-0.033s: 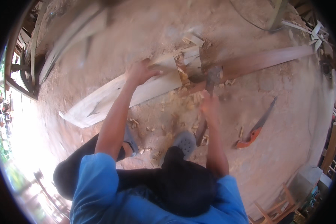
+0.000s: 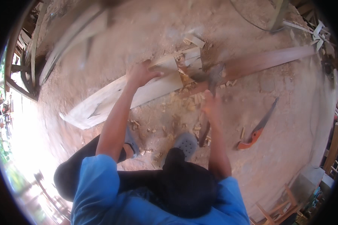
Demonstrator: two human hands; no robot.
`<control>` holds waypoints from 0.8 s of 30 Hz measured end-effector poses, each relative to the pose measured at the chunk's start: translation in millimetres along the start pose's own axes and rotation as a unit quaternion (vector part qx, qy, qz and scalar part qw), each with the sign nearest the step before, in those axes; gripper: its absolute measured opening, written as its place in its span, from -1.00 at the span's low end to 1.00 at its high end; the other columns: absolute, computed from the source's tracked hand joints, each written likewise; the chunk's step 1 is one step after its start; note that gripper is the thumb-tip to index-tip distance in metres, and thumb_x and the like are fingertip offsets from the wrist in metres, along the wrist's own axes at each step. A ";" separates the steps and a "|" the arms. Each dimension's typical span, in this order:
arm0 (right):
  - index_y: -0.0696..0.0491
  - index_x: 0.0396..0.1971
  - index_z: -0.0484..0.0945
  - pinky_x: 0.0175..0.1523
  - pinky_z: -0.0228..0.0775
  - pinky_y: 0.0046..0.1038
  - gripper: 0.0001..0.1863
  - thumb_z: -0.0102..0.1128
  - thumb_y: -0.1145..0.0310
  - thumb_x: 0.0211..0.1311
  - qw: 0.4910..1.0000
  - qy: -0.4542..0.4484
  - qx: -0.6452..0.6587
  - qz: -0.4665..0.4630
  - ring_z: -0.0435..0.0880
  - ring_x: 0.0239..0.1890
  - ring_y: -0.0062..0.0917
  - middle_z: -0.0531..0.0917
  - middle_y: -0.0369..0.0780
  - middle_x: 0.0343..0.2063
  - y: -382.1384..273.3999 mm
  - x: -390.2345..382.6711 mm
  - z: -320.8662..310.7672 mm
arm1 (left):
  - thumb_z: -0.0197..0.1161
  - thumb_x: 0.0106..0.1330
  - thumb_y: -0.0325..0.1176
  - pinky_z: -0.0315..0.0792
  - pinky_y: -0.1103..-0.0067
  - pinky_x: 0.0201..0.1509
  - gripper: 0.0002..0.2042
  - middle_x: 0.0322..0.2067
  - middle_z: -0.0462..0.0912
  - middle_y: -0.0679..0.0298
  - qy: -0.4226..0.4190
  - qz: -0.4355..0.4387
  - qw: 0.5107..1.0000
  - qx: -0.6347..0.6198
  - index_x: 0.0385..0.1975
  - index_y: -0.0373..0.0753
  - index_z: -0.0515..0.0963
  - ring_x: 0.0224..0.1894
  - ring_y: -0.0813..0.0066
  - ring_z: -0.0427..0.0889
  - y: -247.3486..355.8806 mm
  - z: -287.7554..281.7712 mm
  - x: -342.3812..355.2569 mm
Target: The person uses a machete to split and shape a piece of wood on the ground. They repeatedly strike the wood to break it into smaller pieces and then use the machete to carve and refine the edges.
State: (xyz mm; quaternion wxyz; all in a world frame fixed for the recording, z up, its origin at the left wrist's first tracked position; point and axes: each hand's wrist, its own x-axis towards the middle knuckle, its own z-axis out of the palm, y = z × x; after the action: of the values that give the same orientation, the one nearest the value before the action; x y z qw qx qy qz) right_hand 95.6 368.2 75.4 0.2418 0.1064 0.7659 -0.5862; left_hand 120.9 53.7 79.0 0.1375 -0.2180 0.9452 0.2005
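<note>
A pale wooden board (image 2: 116, 95) lies slantwise in front of me, with a cut, chipped-out notch (image 2: 184, 69) toward its right end. My left hand (image 2: 142, 74) rests on the board's far side left of the notch, thumb and fingers apart. In my right hand (image 2: 212, 105) is the wooden handle of an adze (image 2: 215, 73), fingers wrapped round it. Its dark head is at the board's right end, blurred by motion, so whether it touches the wood I cannot tell.
A reddish-brown plank (image 2: 266, 62) stretches right beyond the adze. To the right lies a saw (image 2: 257, 133) with an orange handle. Wood chips (image 2: 191, 101) litter the ground near my shoes (image 2: 186, 143). Timber (image 2: 73, 33) leans at the upper left; a wooden post (image 2: 278, 15) stands at the upper right.
The adze has shifted very slightly in my right hand's grip, its lower handle end a little farther right. My left hand and the board stay almost in place.
</note>
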 end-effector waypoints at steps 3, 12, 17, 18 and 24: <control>0.19 0.15 0.44 -0.59 0.29 -0.51 -0.58 0.13 0.22 0.48 0.995 0.024 -0.006 -0.093 0.43 -0.69 -0.66 0.44 -0.34 -0.60 -55.9 -14.2 -15.1 | 0.39 0.00 0.41 0.53 0.17 0.12 -0.16 -0.03 0.73 0.02 0.002 -0.008 1.000 -0.013 0.16 -0.12 0.58 0.07 0.00 0.68 -0.3 2.1 -1.7; 0.21 0.25 0.39 -0.19 0.52 -0.15 -0.51 0.05 0.19 0.50 0.938 0.036 -0.298 -0.175 0.73 -0.29 -0.17 0.70 0.02 -0.31 -85.3 -12.3 36.8 | 0.42 -0.02 0.40 0.53 0.18 0.14 -0.10 -0.01 0.71 -0.08 0.004 0.002 0.999 -0.039 0.18 -0.24 0.56 0.07 -0.07 0.68 -2.7 -1.1 5.2; 0.26 0.29 0.35 -0.12 0.53 -0.15 -0.43 0.09 0.14 0.50 0.961 0.045 -0.191 -0.195 0.74 -0.27 -0.15 0.71 0.05 -0.23 -81.1 -10.7 29.7 | 0.36 0.02 0.42 0.52 0.21 0.21 -0.14 0.03 0.73 0.11 -0.002 -0.023 1.000 0.021 0.27 -0.04 0.52 0.12 0.12 0.68 -0.8 -0.7 6.0; 0.27 0.30 0.34 -0.10 0.53 -0.16 -0.41 0.10 0.13 0.50 0.968 0.060 -0.169 -0.178 0.74 -0.26 -0.15 0.70 0.05 -0.21 -85.0 -13.8 21.1 | 0.37 0.02 0.41 0.52 0.20 0.21 -0.14 0.02 0.73 0.12 0.010 -0.024 1.000 0.018 0.26 -0.03 0.53 0.11 0.13 0.69 -1.3 0.8 4.4; 0.31 0.29 0.31 -0.06 0.51 -0.14 -0.42 0.12 0.19 0.49 0.963 0.118 -0.114 -0.215 0.73 -0.19 -0.19 0.68 0.09 -0.18 -96.6 -23.7 17.3 | 0.41 -0.02 0.42 0.51 0.14 0.13 -0.13 -0.12 0.74 -0.07 0.021 0.004 0.999 -0.026 0.11 -0.23 0.57 0.03 -0.09 0.70 -2.0 0.2 5.0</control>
State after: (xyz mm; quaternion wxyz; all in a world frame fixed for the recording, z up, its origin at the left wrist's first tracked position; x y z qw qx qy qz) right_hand 77.1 326.6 165.5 0.0285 -0.0207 0.8555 -0.5167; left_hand 117.6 50.4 76.4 0.1107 -0.2219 0.9431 0.2213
